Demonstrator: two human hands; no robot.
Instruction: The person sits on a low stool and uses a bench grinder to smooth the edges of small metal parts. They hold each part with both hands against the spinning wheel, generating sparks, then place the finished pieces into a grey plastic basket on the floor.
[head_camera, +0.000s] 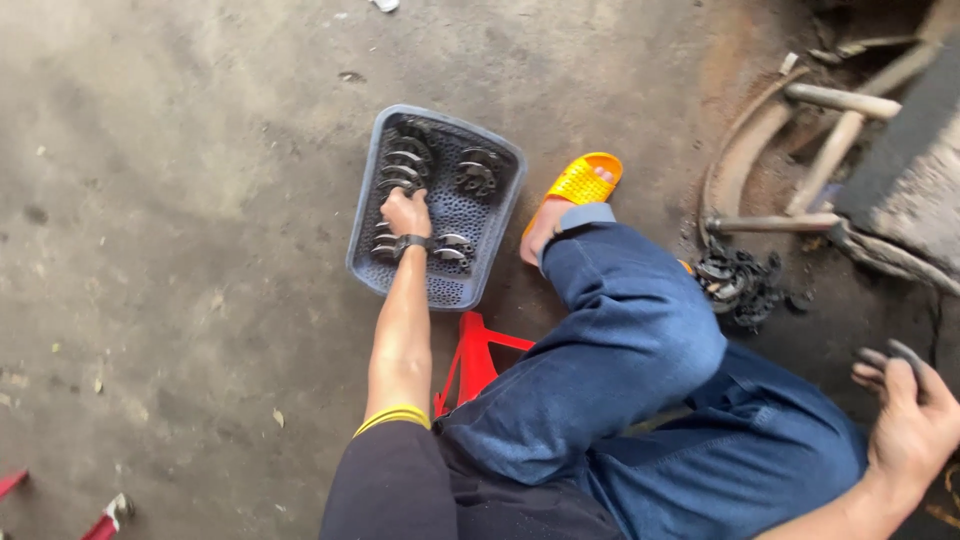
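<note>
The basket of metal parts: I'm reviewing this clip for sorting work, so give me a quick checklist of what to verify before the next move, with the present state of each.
1. Left hand is inside the grey perforated basket, on the row of metal rings: ok.
2. Left-hand grip closed on a ring: cannot tell, the fingers are hidden.
3. Right hand holds dark metal pieces in its fingers: ok.
4. Basket lies flat on the concrete floor: ok.
5. Pile of loose rings lies beside the knee, within reach: ok.
6. Foot in the yellow sandal is apart from the basket: ok.
</note>
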